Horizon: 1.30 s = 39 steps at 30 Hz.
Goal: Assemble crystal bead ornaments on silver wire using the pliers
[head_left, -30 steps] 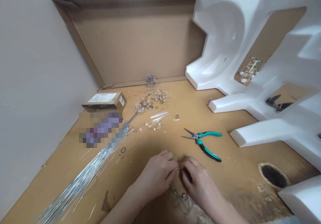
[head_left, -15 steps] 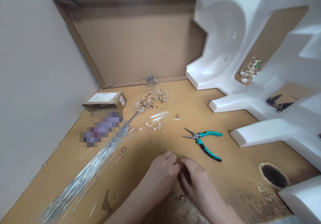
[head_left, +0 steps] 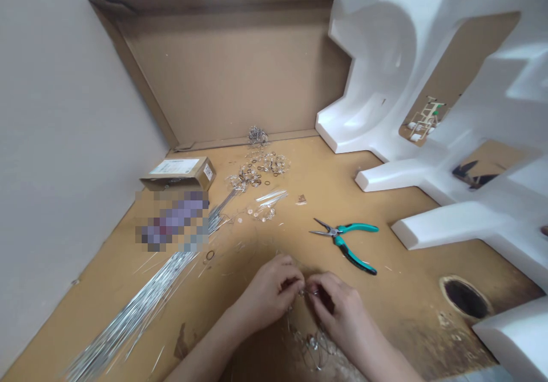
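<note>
Near the front middle of the table, my left hand (head_left: 272, 290) and my right hand (head_left: 342, 305) meet with fingertips almost touching. Both are closed in a pinch on a thin piece of wire (head_left: 302, 292); its exact shape is too small to tell. Below them, between the wrists, thin wire loops with clear beads (head_left: 313, 343) lie in a loose cluster. Needle-nose pliers (head_left: 336, 232) with teal and black handles rest spread apart beyond my right hand. To the left runs a long bundle of straight silvery wires (head_left: 141, 305).
Clear beads with dark rings (head_left: 246, 177), short wire pieces (head_left: 274, 197) and a wire pile (head_left: 257, 135) lie farther back. A small cardboard box (head_left: 177, 171) stands at left. White moulded structure (head_left: 428, 225) borders the right, near a round hole (head_left: 466, 298) in the table.
My left hand has turned so its thumb and the pinched wire show. The fingertips have drawn slightly apart, and more of the wire and bead cluster below is visible.
</note>
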{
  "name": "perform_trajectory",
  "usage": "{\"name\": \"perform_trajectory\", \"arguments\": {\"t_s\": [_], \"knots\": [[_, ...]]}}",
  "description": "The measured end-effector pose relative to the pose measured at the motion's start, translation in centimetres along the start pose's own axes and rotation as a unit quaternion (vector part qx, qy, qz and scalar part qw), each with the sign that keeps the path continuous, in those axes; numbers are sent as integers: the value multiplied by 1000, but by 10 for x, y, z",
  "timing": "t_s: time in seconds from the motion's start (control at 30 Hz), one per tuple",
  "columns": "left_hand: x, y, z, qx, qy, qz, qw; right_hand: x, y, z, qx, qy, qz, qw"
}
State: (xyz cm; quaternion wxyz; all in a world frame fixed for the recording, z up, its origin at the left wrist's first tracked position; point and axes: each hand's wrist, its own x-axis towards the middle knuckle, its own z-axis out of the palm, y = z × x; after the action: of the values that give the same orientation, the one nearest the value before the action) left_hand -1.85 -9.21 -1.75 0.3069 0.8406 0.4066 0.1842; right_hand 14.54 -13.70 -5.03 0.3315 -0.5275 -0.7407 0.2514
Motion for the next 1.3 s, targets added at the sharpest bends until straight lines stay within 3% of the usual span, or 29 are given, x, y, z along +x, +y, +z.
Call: {"name": "perform_trajectory", "arguments": {"t_s": [0.13, 0.23, 0.37, 0.5, 0.63, 0.77, 1.03, 1.2, 1.3], "knots": [[1, 0, 12, -107, 41, -70, 991, -1, -2, 3, -14, 21, 16, 1000], [1, 1, 20, -132, 51, -100, 985, -2, -4, 4, -14, 34, 32, 999], [1, 5, 21, -68, 81, -77, 991, -2, -6, 6, -26, 39, 36, 998], [0, 8, 17, -33, 71, -43, 996, -4, -5, 12, -60, 57, 22, 996], [-1, 8, 18, -66, 61, -66, 994, -5, -2, 22, -94, 92, -13, 991], [-1, 6, 25, -84, 94, -89, 988, -5, -1, 25, -77, 86, -6, 993], [2, 6, 22, -102, 78, -66, 990, -7, 2, 13, 14, 40, 71, 997], [3, 5, 22, -119, 74, -66, 988, -7, 0, 10, 25, 35, 55, 998], [3, 5, 24, -110, 78, -61, 989, -6, 2, -3, -11, 23, 33, 999]]}}
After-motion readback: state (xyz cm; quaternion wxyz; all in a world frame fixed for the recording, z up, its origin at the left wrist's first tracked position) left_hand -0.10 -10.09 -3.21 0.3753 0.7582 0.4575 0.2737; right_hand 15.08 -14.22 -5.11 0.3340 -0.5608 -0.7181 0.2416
